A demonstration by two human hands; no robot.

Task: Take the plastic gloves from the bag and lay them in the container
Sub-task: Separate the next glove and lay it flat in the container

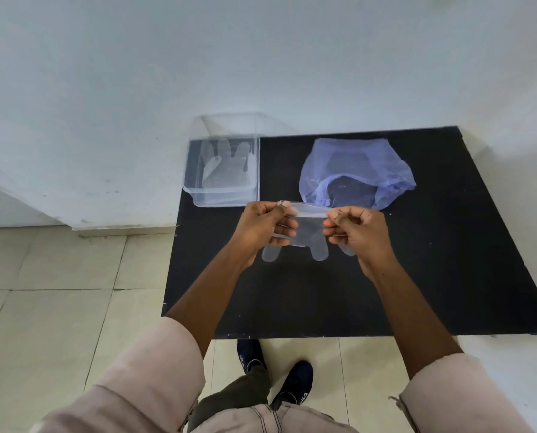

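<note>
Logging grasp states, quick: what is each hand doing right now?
Left hand: closed on the plastic glove, at its cuff edge.
Right hand: closed on the same glove.

We see a clear plastic glove (306, 237) stretched by its cuff above the black table, fingers hanging toward us. Behind it to the right lies the translucent blue bag (354, 173), mouth open toward us. To the left stands the clear rectangular container (221, 195), gloves (226, 165) flat inside.
</note>
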